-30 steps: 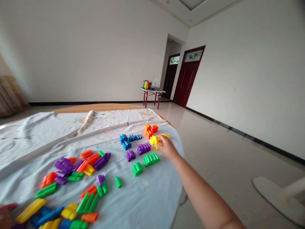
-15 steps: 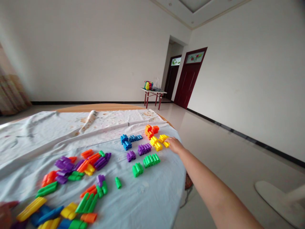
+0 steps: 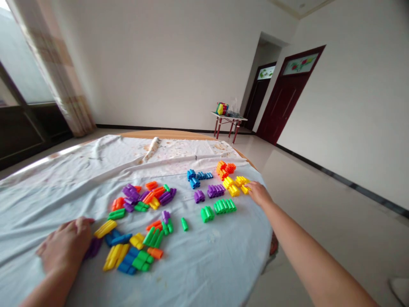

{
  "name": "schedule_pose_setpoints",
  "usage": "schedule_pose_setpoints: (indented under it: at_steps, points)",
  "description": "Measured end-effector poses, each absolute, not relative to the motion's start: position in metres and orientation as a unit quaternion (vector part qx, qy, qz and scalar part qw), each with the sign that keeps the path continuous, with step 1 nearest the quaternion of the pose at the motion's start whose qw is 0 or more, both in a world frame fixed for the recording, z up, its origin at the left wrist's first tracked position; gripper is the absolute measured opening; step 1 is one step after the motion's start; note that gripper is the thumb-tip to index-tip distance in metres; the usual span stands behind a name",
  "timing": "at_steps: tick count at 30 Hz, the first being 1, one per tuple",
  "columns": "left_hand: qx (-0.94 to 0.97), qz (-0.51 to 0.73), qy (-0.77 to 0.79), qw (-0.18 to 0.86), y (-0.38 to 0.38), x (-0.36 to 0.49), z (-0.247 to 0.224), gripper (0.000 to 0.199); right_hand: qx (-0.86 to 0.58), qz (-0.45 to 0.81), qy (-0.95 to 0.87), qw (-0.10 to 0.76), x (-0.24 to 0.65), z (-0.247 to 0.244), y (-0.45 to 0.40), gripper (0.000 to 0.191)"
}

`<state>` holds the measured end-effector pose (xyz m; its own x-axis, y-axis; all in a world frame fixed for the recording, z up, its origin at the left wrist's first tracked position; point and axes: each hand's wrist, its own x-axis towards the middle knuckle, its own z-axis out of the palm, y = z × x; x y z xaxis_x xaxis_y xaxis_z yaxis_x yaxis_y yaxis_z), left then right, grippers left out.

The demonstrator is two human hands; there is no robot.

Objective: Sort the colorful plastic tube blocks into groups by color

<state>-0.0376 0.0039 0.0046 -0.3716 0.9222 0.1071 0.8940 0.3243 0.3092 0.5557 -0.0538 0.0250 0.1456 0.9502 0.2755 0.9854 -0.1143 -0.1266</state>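
Right hand (image 3: 260,194) touches yellow pieces (image 3: 231,186) among groups (image 3: 225,207) already matched by colour; left hand (image 3: 66,245) rests beside mixed pieces (image 3: 130,257) still ungrouped, both grips unclear.

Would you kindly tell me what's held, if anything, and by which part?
No clear hold shows: the right hand touches the right end of the yellow blocks; the left hand lies beside purple blocks.

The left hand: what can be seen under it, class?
Blue cloth spreads around the left hand, and purple toy pieces show at its edge. Whatever lies directly beneath the hand is covered and cannot be seen.
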Motion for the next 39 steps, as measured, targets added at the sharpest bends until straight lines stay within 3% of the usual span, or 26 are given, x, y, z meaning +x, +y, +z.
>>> schedule_pose_setpoints:
  at_steps: [2, 6, 9, 16, 23, 27, 31, 34, 39]
  points:
    - [0.538, 0.166, 0.824, 0.062, 0.000, -0.035, 0.011, 0.059, -0.731, -0.082, -0.652, 0.182, 0.546, 0.031, -0.055, 0.039]
    - [0.536, 0.170, 0.824, 0.075, -0.002, -0.026, 0.017, 0.059, -0.642, -0.103, -0.674, 0.351, 0.486, 0.051, -0.054, 0.033]
    - [0.541, 0.175, 0.819, 0.075, -0.003, -0.025, 0.016, 0.058, -0.562, -0.041, -0.711, 0.422, 0.411, 0.058, -0.053, 0.028]
    - [0.544, 0.179, 0.817, 0.068, -0.007, -0.025, 0.015, 0.057, -0.472, 0.134, -0.804, 0.336, 0.286, 0.037, -0.057, 0.027]
    - [0.547, 0.189, 0.812, 0.073, -0.009, -0.023, 0.019, 0.057, -0.489, 0.165, -0.810, 0.278, 0.274, 0.023, -0.063, 0.043]
    - [0.549, 0.193, 0.810, 0.071, -0.010, -0.021, 0.020, 0.057, -0.439, 0.192, -0.835, 0.272, 0.274, 0.021, -0.065, 0.042]
    - [0.549, 0.190, 0.811, 0.076, -0.011, -0.021, 0.019, 0.058, -0.439, 0.174, -0.824, 0.314, 0.274, 0.019, -0.055, 0.034]
    - [0.550, 0.190, 0.810, 0.078, -0.011, -0.022, 0.019, 0.059, -0.470, 0.122, -0.804, 0.345, 0.271, 0.019, -0.037, 0.041]
    - [0.548, 0.194, 0.810, 0.079, -0.011, -0.022, 0.019, 0.058, -0.511, 0.089, -0.804, 0.290, 0.259, 0.018, -0.004, 0.052]
